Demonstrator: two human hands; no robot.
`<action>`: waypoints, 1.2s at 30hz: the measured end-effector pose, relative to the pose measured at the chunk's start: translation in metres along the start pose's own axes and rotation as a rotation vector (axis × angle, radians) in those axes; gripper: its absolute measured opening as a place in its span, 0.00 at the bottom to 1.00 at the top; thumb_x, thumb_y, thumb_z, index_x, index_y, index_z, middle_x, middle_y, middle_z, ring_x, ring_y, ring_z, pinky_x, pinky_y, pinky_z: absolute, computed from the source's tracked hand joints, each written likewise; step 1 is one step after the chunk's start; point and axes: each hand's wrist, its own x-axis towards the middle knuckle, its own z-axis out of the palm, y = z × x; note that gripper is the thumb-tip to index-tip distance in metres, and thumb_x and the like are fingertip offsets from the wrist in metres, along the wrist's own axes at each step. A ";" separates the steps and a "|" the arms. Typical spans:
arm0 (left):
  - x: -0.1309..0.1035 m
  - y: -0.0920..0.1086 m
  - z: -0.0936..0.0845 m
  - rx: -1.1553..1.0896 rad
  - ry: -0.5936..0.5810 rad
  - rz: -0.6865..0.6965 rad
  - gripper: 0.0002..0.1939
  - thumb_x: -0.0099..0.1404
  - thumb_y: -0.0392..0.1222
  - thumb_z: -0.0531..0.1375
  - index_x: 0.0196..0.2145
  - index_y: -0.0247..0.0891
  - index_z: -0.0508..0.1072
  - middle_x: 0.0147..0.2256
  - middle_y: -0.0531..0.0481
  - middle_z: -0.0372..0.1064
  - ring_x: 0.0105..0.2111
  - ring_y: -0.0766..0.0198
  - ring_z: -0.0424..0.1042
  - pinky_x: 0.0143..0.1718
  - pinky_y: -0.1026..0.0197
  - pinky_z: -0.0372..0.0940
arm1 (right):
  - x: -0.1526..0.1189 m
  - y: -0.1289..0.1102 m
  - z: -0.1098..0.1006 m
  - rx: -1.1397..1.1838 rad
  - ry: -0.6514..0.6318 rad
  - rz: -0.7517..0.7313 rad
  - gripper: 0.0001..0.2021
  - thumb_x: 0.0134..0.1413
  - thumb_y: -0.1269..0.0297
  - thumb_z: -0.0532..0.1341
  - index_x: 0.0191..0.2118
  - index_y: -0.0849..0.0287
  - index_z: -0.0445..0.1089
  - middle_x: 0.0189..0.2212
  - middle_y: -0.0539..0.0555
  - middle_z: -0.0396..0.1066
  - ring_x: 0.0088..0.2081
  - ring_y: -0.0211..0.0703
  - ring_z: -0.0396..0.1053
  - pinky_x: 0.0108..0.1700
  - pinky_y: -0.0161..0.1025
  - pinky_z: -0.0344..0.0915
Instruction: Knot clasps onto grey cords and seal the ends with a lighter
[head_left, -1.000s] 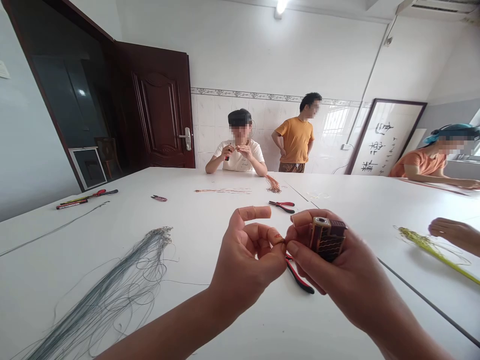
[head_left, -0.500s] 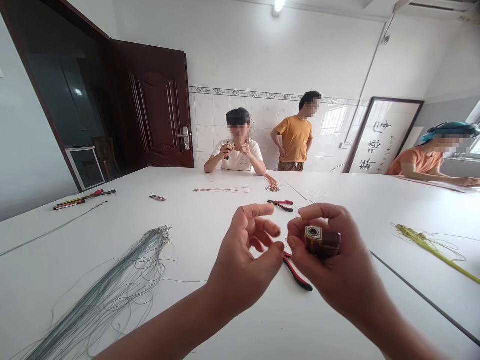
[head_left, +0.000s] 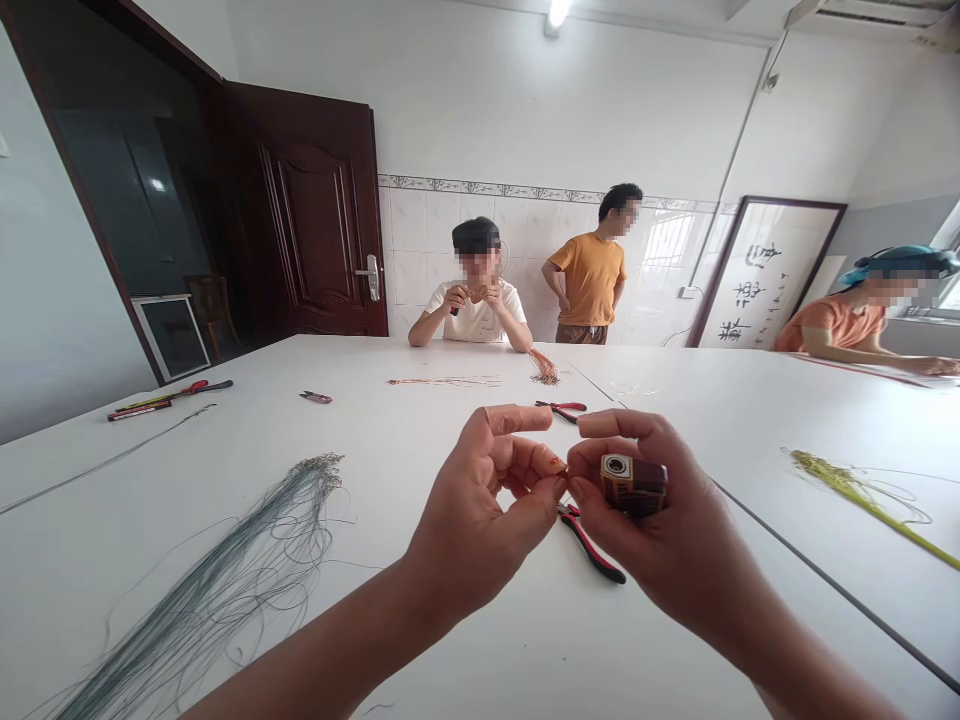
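Left hand: thumb and finger, apart half a second ago, now pinched shut on a tiny brownish piece, too small to identify; index raised. Right hand: thumb tip meets that pinch, remaining grip closed round lighter-like case. Pliers lie below the fingertips. Reads as two-handed fine work resumed
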 end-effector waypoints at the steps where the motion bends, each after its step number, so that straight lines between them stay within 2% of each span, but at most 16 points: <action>1: 0.000 -0.001 0.000 0.000 -0.001 0.014 0.16 0.60 0.37 0.60 0.45 0.43 0.61 0.31 0.53 0.67 0.35 0.66 0.68 0.36 0.62 0.65 | 0.000 -0.001 0.000 0.018 0.007 0.006 0.15 0.51 0.71 0.58 0.45 0.52 0.59 0.30 0.48 0.69 0.25 0.34 0.67 0.23 0.31 0.65; 5: 0.001 -0.006 -0.001 0.062 0.012 0.105 0.15 0.60 0.35 0.59 0.45 0.41 0.62 0.31 0.52 0.67 0.36 0.65 0.68 0.38 0.61 0.64 | 0.000 -0.002 0.001 0.068 0.021 0.007 0.15 0.51 0.70 0.58 0.45 0.52 0.59 0.30 0.49 0.69 0.23 0.34 0.66 0.21 0.30 0.63; 10: 0.001 -0.012 -0.001 0.158 0.035 0.233 0.15 0.59 0.32 0.57 0.44 0.42 0.63 0.29 0.54 0.66 0.32 0.67 0.66 0.39 0.61 0.62 | 0.001 -0.001 0.001 0.106 -0.047 0.020 0.14 0.52 0.69 0.60 0.44 0.52 0.60 0.28 0.47 0.68 0.22 0.33 0.64 0.21 0.30 0.63; 13: 0.002 -0.008 -0.002 0.084 0.058 0.151 0.15 0.59 0.32 0.58 0.43 0.43 0.62 0.29 0.54 0.65 0.32 0.67 0.66 0.35 0.63 0.62 | 0.004 -0.001 -0.003 0.193 -0.031 0.077 0.12 0.53 0.64 0.60 0.43 0.53 0.61 0.30 0.48 0.68 0.21 0.32 0.62 0.20 0.30 0.60; 15: 0.003 -0.003 -0.004 0.007 0.070 0.054 0.15 0.59 0.34 0.58 0.43 0.44 0.60 0.29 0.55 0.65 0.29 0.69 0.65 0.30 0.66 0.61 | 0.008 0.003 -0.006 0.147 -0.025 0.091 0.13 0.54 0.59 0.60 0.44 0.53 0.59 0.30 0.48 0.67 0.20 0.32 0.61 0.20 0.31 0.59; 17: 0.003 0.002 -0.006 -0.060 0.089 -0.024 0.16 0.59 0.34 0.59 0.44 0.44 0.59 0.29 0.56 0.65 0.26 0.71 0.64 0.27 0.67 0.60 | 0.011 0.010 -0.006 -0.078 -0.155 0.118 0.12 0.56 0.55 0.58 0.43 0.52 0.59 0.28 0.47 0.66 0.22 0.35 0.62 0.23 0.34 0.60; 20: 0.004 0.008 -0.006 -0.153 0.131 -0.056 0.18 0.58 0.33 0.60 0.44 0.43 0.60 0.28 0.57 0.66 0.25 0.73 0.63 0.28 0.68 0.60 | 0.010 0.029 0.005 -0.513 -0.542 0.195 0.08 0.60 0.56 0.54 0.35 0.55 0.60 0.28 0.49 0.67 0.29 0.42 0.65 0.30 0.38 0.59; 21: 0.004 0.008 -0.005 -0.185 0.153 -0.053 0.18 0.57 0.32 0.60 0.44 0.43 0.60 0.27 0.57 0.66 0.25 0.74 0.62 0.28 0.69 0.60 | 0.007 0.037 0.011 -0.581 -0.627 0.211 0.08 0.59 0.59 0.54 0.32 0.56 0.60 0.29 0.51 0.68 0.30 0.44 0.66 0.30 0.39 0.58; 24: 0.005 0.008 0.000 -0.261 0.216 -0.034 0.19 0.54 0.31 0.61 0.43 0.42 0.62 0.25 0.57 0.66 0.24 0.74 0.61 0.26 0.71 0.59 | -0.003 0.057 0.028 -0.620 -0.736 0.243 0.07 0.51 0.67 0.59 0.26 0.58 0.60 0.28 0.53 0.68 0.31 0.46 0.67 0.29 0.38 0.56; 27: 0.004 0.007 0.003 -0.280 0.230 -0.022 0.19 0.54 0.30 0.61 0.42 0.42 0.62 0.25 0.57 0.67 0.24 0.75 0.61 0.26 0.71 0.59 | -0.009 0.071 0.036 -0.600 -0.795 0.275 0.08 0.43 0.67 0.64 0.26 0.58 0.62 0.27 0.53 0.67 0.32 0.49 0.68 0.27 0.37 0.55; 29: 0.004 0.007 0.003 -0.267 0.223 -0.027 0.19 0.54 0.30 0.61 0.42 0.42 0.62 0.25 0.57 0.67 0.23 0.75 0.62 0.25 0.72 0.59 | -0.007 0.075 0.034 -0.562 -0.809 0.286 0.11 0.38 0.66 0.67 0.25 0.58 0.62 0.26 0.53 0.66 0.33 0.51 0.68 0.28 0.37 0.57; 31: 0.004 0.006 0.001 -0.242 0.194 -0.035 0.19 0.54 0.30 0.60 0.42 0.42 0.62 0.25 0.57 0.67 0.23 0.76 0.62 0.25 0.72 0.59 | -0.001 0.072 0.030 -0.489 -0.783 0.272 0.10 0.38 0.66 0.66 0.25 0.58 0.63 0.27 0.53 0.67 0.34 0.50 0.67 0.30 0.38 0.60; 34: 0.004 0.006 -0.002 -0.198 0.167 -0.040 0.19 0.55 0.31 0.60 0.43 0.42 0.61 0.26 0.58 0.67 0.23 0.75 0.63 0.24 0.72 0.60 | 0.011 0.056 0.021 -0.328 -0.651 0.205 0.03 0.55 0.64 0.55 0.34 0.56 0.63 0.34 0.52 0.68 0.36 0.43 0.67 0.36 0.38 0.64; 36: 0.004 0.005 -0.003 -0.176 0.159 -0.047 0.19 0.56 0.31 0.60 0.43 0.43 0.60 0.26 0.58 0.66 0.23 0.75 0.62 0.23 0.72 0.60 | 0.016 0.041 0.014 -0.080 -0.513 0.155 0.06 0.61 0.65 0.49 0.40 0.54 0.60 0.38 0.52 0.67 0.38 0.40 0.67 0.38 0.37 0.65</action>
